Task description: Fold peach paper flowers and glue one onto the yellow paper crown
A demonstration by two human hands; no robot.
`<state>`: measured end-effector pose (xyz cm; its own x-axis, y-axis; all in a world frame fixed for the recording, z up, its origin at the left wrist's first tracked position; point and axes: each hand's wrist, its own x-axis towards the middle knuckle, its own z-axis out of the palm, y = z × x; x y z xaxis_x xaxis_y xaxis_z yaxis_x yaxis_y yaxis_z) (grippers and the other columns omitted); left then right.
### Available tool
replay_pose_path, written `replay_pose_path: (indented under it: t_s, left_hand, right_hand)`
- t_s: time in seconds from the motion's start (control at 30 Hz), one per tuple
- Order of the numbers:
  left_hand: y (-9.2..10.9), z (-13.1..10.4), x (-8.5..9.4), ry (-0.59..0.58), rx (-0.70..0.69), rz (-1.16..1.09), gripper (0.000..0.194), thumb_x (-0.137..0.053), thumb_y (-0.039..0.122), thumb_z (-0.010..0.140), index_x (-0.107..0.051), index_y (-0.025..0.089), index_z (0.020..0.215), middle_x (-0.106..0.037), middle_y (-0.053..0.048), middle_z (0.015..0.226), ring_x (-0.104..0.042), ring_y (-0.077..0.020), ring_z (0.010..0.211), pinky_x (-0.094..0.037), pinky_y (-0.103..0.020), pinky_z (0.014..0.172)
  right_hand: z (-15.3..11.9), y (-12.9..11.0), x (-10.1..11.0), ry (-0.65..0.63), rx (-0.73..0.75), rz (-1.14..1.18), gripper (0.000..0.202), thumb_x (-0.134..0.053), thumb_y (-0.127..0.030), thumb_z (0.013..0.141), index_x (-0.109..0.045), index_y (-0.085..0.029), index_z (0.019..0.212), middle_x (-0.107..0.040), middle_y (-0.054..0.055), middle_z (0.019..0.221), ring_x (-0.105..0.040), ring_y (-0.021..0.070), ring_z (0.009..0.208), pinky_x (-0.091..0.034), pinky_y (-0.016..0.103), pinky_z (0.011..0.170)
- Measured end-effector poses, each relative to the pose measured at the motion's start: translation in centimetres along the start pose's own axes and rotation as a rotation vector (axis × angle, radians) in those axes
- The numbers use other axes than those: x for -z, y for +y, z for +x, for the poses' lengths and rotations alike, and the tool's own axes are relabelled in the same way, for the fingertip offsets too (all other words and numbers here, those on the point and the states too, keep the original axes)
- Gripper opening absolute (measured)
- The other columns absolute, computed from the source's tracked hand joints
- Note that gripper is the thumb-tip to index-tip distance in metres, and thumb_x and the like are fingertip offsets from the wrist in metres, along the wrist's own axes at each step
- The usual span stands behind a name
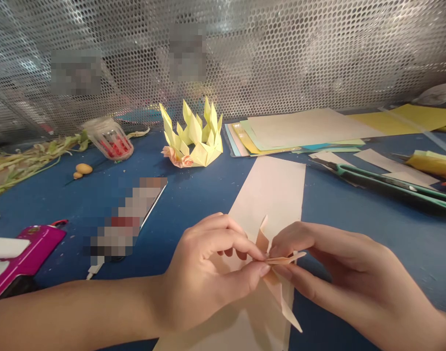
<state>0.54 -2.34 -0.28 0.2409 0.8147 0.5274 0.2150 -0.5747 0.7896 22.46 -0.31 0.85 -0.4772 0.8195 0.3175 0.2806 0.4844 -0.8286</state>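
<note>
Between my two hands is a small piece of pale pink folded paper [277, 288], with pointed flaps sticking up, down and to the right. My left hand [217, 258] pinches its middle between thumb and forefinger. From the other side my right hand [329, 268] is closed on the same folded paper, its fingertips almost meeting those of the left. The folds at the centre are partly hidden by my fingers. Under both hands lies a long pale paper strip [270, 187].
A yellow folded-paper crown [203, 146] stands ahead, beside a stack of coloured paper [307, 127]. Green-handled scissors [387, 187] lie at right. At left are a blurred phone [131, 214] on a cable, a magenta case [43, 253] and a clear cup [111, 141]. Perforated metal mesh [281, 53] rises behind.
</note>
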Motion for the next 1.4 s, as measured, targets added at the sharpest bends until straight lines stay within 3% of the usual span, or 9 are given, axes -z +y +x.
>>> replay_pose_path:
  t_s: [0.2, 0.33, 0.5, 0.57, 0.7, 0.87, 1.07, 1.23, 1.4]
  left_hand:
    - [0.03, 0.02, 0.01, -0.02, 0.046, -0.026, 0.012, -0.086, 0.004, 0.082, -0.082, 0.015, 0.083, -0.072, 0.0, 0.075, -0.062, -0.0087, 0.068, -0.051, -0.015, 0.066]
    - [0.02, 0.16, 0.12, -0.004, 0.094, -0.065, 0.015, -0.09, 0.008, 0.082, -0.082, 0.02, 0.087, -0.074, 0.003, 0.08, -0.062, -0.0076, 0.07, -0.052, -0.014, 0.068]
    - [-0.11, -0.02, 0.15, 0.059, 0.214, -0.161, 0.043, -0.103, 0.014, 0.069, -0.081, 0.024, 0.104, -0.079, 0.006, 0.09, -0.063, -0.0066, 0.071, -0.055, -0.012, 0.069]
    - [-0.15, -0.02, 0.07, 0.061, 0.204, -0.173, 0.039, -0.102, 0.013, 0.069, -0.08, 0.024, 0.1, -0.079, 0.006, 0.091, -0.064, -0.0062, 0.072, -0.055, -0.012, 0.069]
    - [-0.19, 0.19, -0.09, 0.078, 0.162, -0.145, 0.014, -0.089, 0.013, 0.086, -0.078, 0.022, 0.085, -0.077, 0.003, 0.084, -0.068, -0.008, 0.071, -0.053, -0.015, 0.065]
    - [-0.18, 0.31, -0.07, 0.088, 0.195, -0.138, 0.016, -0.082, 0.016, 0.095, -0.078, 0.023, 0.081, -0.077, 0.003, 0.083, -0.072, -0.0106, 0.078, -0.053, -0.017, 0.069]
    - [0.18, 0.33, 0.17, 0.057, 0.23, -0.12, 0.021, -0.07, 0.021, 0.103, -0.079, 0.022, 0.084, -0.075, 0.002, 0.08, -0.067, -0.0099, 0.072, -0.051, -0.018, 0.065]
    - [0.08, 0.26, 0.0, 0.04, 0.18, -0.101, 0.011, -0.08, 0.014, 0.093, -0.08, 0.021, 0.084, -0.078, 0.001, 0.08, -0.071, -0.012, 0.072, -0.052, -0.019, 0.062]
    - [-0.03, 0.12, -0.28, 0.058, 0.182, -0.137, 0.02, -0.081, 0.007, 0.087, -0.073, 0.021, 0.076, -0.076, 0.002, 0.078, -0.069, -0.0109, 0.069, -0.052, -0.018, 0.061]
  right_hand:
    - [-0.01, 0.1, 0.07, 0.002, -0.002, 0.004, 0.012, -0.073, -0.028, 0.093, -0.077, -0.03, 0.082, -0.079, -0.007, 0.07, -0.073, 0.0096, 0.059, -0.057, 0.013, 0.057]
    - [-0.2, 0.23, -0.01, 0.041, -0.025, 0.023, 0.013, -0.074, -0.036, 0.095, -0.079, -0.032, 0.084, -0.08, -0.006, 0.071, -0.074, 0.0121, 0.062, -0.059, 0.015, 0.056]
    - [-0.33, 0.3, -0.09, 0.119, -0.03, 0.058, 0.013, -0.077, -0.04, 0.096, -0.081, -0.033, 0.086, -0.082, -0.004, 0.076, -0.076, 0.0134, 0.065, -0.061, 0.016, 0.059]
    - [-0.29, 0.26, -0.13, 0.144, -0.033, 0.084, 0.01, -0.079, -0.039, 0.095, -0.081, -0.034, 0.087, -0.082, -0.005, 0.077, -0.077, 0.0122, 0.065, -0.061, 0.014, 0.061]
    - [-0.08, 0.11, -0.16, 0.169, -0.049, 0.1, 0.011, -0.08, -0.041, 0.095, -0.08, -0.035, 0.085, -0.082, -0.007, 0.076, -0.078, 0.0097, 0.065, -0.061, 0.011, 0.063]
    - [0.03, 0.21, -0.1, 0.213, -0.06, 0.05, 0.013, -0.08, -0.042, 0.093, -0.079, -0.034, 0.083, -0.081, -0.007, 0.075, -0.076, 0.0095, 0.064, -0.06, 0.01, 0.062]
    - [-0.17, 0.73, -0.12, 0.199, -0.044, 0.019, 0.015, -0.078, -0.045, 0.096, -0.079, -0.033, 0.087, -0.082, -0.004, 0.08, -0.077, 0.0126, 0.07, -0.062, 0.015, 0.062]
    - [-0.26, 0.82, -0.07, 0.119, -0.017, -0.006, 0.012, -0.076, -0.043, 0.097, -0.081, -0.034, 0.09, -0.081, -0.006, 0.079, -0.074, 0.0115, 0.067, -0.06, 0.015, 0.062]
    - [-0.35, 0.54, -0.07, 0.161, -0.007, -0.013, 0.01, -0.077, -0.042, 0.096, -0.081, -0.034, 0.09, -0.083, -0.004, 0.082, -0.077, 0.0142, 0.072, -0.061, 0.018, 0.063]
